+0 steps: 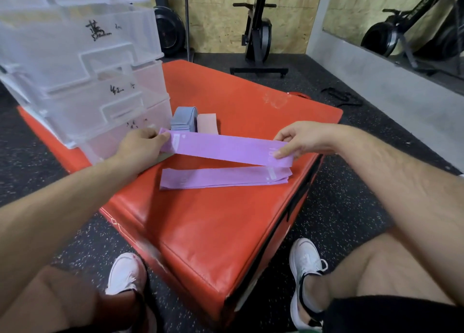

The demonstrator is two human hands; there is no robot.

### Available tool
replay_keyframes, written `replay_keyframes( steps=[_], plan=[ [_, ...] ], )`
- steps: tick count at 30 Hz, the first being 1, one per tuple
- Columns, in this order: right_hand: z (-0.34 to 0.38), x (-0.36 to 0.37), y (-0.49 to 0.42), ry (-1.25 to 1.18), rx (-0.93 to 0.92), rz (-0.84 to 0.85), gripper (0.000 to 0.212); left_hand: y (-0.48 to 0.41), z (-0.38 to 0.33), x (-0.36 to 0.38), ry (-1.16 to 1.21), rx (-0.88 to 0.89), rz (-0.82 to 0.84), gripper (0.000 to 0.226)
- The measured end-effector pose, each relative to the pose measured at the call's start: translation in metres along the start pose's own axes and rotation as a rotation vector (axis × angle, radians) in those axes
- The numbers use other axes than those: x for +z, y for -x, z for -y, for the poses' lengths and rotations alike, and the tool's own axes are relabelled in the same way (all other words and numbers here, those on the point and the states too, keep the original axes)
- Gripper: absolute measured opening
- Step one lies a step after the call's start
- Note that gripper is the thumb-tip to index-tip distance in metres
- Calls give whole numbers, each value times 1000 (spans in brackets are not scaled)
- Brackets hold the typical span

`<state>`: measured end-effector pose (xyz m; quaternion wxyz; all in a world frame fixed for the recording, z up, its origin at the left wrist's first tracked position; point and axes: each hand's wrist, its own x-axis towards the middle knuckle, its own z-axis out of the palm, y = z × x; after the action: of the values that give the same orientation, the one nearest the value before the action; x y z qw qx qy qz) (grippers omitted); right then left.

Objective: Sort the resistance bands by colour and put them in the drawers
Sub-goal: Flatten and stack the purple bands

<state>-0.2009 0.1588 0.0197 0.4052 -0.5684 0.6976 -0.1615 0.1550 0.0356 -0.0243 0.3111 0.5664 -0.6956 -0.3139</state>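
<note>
A purple resistance band (226, 149) is stretched flat between both hands above the red padded box (213, 219). My left hand (140, 147) pinches its left end and my right hand (298, 138) pinches its right end. A second purple band (221, 178) lies flat on the box just below it. Behind them, a folded blue band (183, 119) and a pink band (207, 123) sit side by side. The clear plastic drawer unit (82, 64) stands at the box's left, with handwritten labels on its drawer fronts; the drawers look pushed in.
Dark speckled gym floor surrounds the box. An exercise machine (258, 36) stands behind, a black strap (344, 98) lies on the floor at the right, and a mirror wall (401, 31) runs along the right. My knees and white shoes (305, 265) are at the box's near edge.
</note>
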Motion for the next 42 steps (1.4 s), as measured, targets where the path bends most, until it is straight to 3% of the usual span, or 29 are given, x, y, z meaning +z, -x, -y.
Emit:
replay_keyframes(
  steps=[3, 8, 12, 21, 27, 32, 34, 39, 42],
  plan=[
    [-5, -1, 4, -18, 7, -6, 17, 10, 17, -1, 6, -12, 59, 40],
    [-10, 8, 4, 62, 73, -24, 17, 27, 26, 7, 22, 8, 114, 21],
    [-16, 15, -2, 201, 129, -94, 13, 29, 31, 12, -57, 22, 126, 22],
    [-24, 32, -10, 289, 156, -123, 23, 29, 36, 14, -158, 63, 150, 17],
    [-21, 21, -2, 114, 244, -76, 31, 30, 45, 17, -485, 398, 33, 19],
    [-22, 25, -2, 2, 298, -27, 17, 39, 27, 37, -546, 679, 178, 25],
    [-20, 28, -4, -9, 305, -37, 17, 45, 18, 50, -574, 723, 236, 27],
    [-13, 26, -2, -87, 393, -4, 21, 48, -2, 71, -633, 829, 184, 31],
    [-12, 26, -2, -120, 450, 3, 23, 43, -4, 76, -590, 868, 305, 31]
  ],
)
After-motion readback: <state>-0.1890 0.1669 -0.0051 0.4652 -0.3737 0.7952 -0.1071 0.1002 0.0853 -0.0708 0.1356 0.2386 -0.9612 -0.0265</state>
